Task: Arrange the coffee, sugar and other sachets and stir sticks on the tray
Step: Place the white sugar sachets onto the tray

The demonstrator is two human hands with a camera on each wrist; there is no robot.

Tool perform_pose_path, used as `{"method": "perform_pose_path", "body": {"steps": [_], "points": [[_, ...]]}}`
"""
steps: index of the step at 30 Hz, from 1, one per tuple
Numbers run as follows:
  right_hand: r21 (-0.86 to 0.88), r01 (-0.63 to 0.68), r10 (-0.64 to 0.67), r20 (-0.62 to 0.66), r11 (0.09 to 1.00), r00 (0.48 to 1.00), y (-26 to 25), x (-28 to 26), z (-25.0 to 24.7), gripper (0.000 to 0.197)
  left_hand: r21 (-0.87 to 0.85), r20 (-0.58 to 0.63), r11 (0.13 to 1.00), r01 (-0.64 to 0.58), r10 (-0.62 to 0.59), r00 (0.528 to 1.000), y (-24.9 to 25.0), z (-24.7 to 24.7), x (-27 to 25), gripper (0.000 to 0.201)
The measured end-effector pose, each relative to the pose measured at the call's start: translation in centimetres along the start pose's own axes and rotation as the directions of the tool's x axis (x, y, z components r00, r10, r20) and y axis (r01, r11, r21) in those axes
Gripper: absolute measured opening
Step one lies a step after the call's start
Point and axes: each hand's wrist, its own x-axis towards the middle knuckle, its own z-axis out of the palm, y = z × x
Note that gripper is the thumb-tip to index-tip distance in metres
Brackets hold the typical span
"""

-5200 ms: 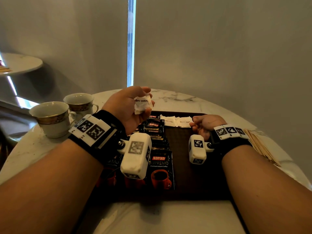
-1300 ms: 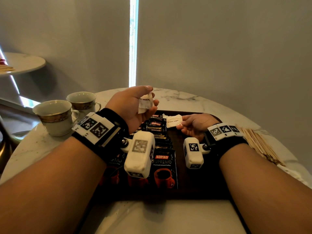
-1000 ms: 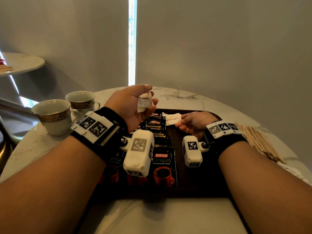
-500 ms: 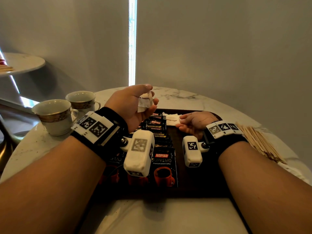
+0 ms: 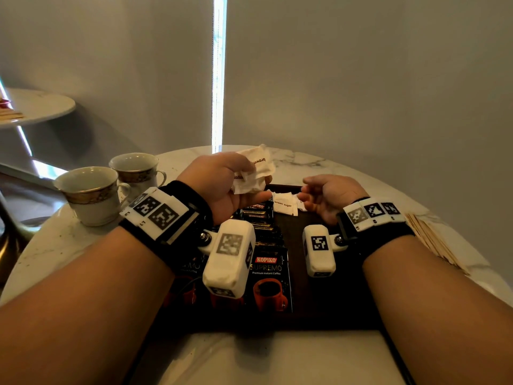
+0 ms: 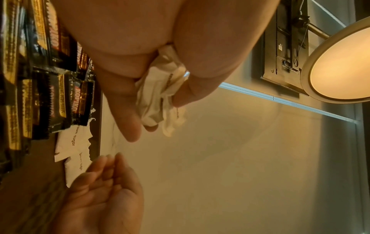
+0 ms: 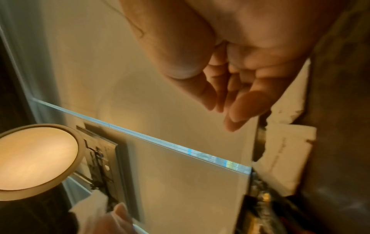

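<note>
sugar sachets (image 5: 254, 173) bunched between left hand (image 5: 222, 184) thumb and fingers; right hand (image 5: 327, 197) loose, empty, above dark tray (image 5: 347, 301) on marble table (image 5: 291, 359).

The left hand (image 5: 222, 182) is covering most of the bunched sachets (image 5: 254, 173) it is gripping, so their count cannot be told. The left wrist camera (image 5: 229, 258) is blocking part of the coffee packets (image 5: 270, 276), and the arms are hiding the tray's (image 5: 313, 318) side rims. The right hand (image 5: 329, 194) is overlapping the second sugar sachet (image 5: 301, 202) on the tray. The stir sticks (image 5: 433, 240) are disappearing behind the right wrist. In the right wrist view, print on the sachet (image 7: 284, 155) is blurring beyond reading.
</note>
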Motion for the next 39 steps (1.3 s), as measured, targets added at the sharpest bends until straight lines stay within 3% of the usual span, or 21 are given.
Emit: {"method": "perform_pose_path", "body": {"steps": [4, 7, 10, 16, 19, 23, 25, 30, 32, 34, 38, 39], "points": [[-0.051, 0.065, -0.057, 0.151, 0.997, 0.987, -2.4, -2.4, 0.3, 0.021, 0.031, -0.029, 0.999, -0.021, 0.022, 0.999, 0.1, -0.2, 0.2, 0.029], [-0.12, 0.119, -0.074, 0.328, 0.986, 0.942, -3.5, -4.7, 0.9, 0.04, 0.033, -0.046, 0.998, -0.054, 0.055, 0.997, 0.2, -0.2, 0.4, 0.029], [-0.141, 0.192, -0.114, 0.434, 0.971, 0.894, -3.7, -6.0, 1.9, 0.041, 0.046, -0.049, 0.996, -0.081, 0.084, 0.995, 0.1, -0.2, 0.4, 0.035], [-0.15, 0.261, -0.185, 0.389, 0.954, 0.902, -3.5, -6.4, 2.7, 0.011, 0.071, -0.031, 0.994, -0.085, 0.087, 0.996, 0.0, -0.2, 0.4, 0.032], [-0.105, 0.247, -0.199, 0.333, 0.963, 0.921, -3.6, -6.4, 2.8, 0.009, 0.062, -0.022, 0.996, -0.058, 0.06, 0.998, 0.0, -0.2, 0.4, 0.023], [-0.005, 0.247, -0.235, 0.287, 0.969, 0.929, -3.7, -6.6, 2.9, 0.009, 0.018, -0.029, 1.0, -0.016, 0.017, 0.999, 0.1, -0.5, 0.6, 0.05], [0.057, 0.251, -0.257, 0.278, 0.966, 0.925, -3.7, -6.6, 3.0, 0.006, 0.01, -0.037, 1.0, -0.017, 0.017, 0.999, 0.2, -0.5, 0.6, 0.051], [0.143, 0.258, -0.289, 0.278, 0.956, 0.916, -3.5, -6.3, 3.3, 0.01, 0.07, 0.02, 0.997, -0.039, 0.037, 0.999, 0.1, -0.5, 0.4, 0.032], [0.136, 0.253, -0.283, 0.302, 0.958, 0.91, -3.4, -6.2, 3.3, 0.018, 0.086, 0.056, 0.995, -0.049, 0.045, 0.997, 0.1, -0.6, 0.3, 0.035], [0.101, 0.265, -0.284, 0.324, 0.959, 0.902, -3.2, -6.1, 3.5, 0.013, 0.111, 0.078, 0.992, -0.062, 0.054, 0.996, 0.1, -0.6, 0.2, 0.039], [0.098, 0.276, -0.293, 0.352, 0.956, 0.889, -3.0, -6.2, 3.7, 0.007, 0.125, 0.026, 0.989, -0.085, 0.082, 0.996, 0.0, -0.4, 0.2, 0.004], [0.105, 0.272, -0.292, 0.357, 0.956, 0.887, -3.0, -6.3, 3.7, 0.009, 0.126, 0.016, 0.988, -0.091, 0.09, 0.996, 0.0, -0.4, 0.3, 0.004]]}}
